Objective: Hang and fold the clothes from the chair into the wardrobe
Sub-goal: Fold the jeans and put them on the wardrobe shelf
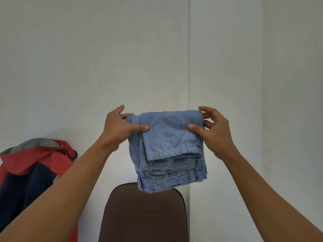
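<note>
A folded pair of light blue jeans (pixel 168 151) hangs in the air in front of a white wall, above the back of a brown chair (pixel 143 213). My left hand (pixel 120 126) pinches the upper left corner of the jeans, thumb on the front and fingers behind. At the upper right corner my right hand (pixel 212 130) pinches the fold the same way. The waistband with its belt loops hangs lowest. No wardrobe is in view.
A red, navy and grey jacket (pixel 29 173) hangs or lies at the lower left, beside the chair. A white wall fills the background, with a vertical corner line at the right.
</note>
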Demonstrator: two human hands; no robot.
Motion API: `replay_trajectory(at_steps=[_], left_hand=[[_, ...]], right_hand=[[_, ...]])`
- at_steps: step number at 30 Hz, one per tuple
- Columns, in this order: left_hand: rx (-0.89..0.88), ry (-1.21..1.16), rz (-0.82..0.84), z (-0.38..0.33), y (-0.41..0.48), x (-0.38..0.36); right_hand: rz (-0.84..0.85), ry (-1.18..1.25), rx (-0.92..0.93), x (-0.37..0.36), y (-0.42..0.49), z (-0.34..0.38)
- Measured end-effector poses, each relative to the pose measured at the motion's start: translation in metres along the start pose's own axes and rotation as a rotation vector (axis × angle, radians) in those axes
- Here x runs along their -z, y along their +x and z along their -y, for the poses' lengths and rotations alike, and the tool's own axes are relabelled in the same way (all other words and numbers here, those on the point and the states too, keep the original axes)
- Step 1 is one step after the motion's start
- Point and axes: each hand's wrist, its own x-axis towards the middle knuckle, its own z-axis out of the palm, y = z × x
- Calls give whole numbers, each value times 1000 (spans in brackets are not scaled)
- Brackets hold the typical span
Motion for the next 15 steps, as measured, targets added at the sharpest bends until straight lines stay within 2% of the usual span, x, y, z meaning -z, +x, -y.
replay_trajectory(at_steps=[3,7,11,12,15], left_hand=[[-95,234,49,0,-4,-2],[-266,535,68,0,-11,-10],[-289,728,3,6,-14,-17],[-264,651,35,9,-13,-17],[-153,181,196,14,-15,-20]], right_hand=[[73,-103,29,5,1,-2],[191,-376,58,11,1,-9],[147,-436,72,15,-1,-16],[126,-424,73,16,-2,-16],[85,-479,76,19,-7,-19]])
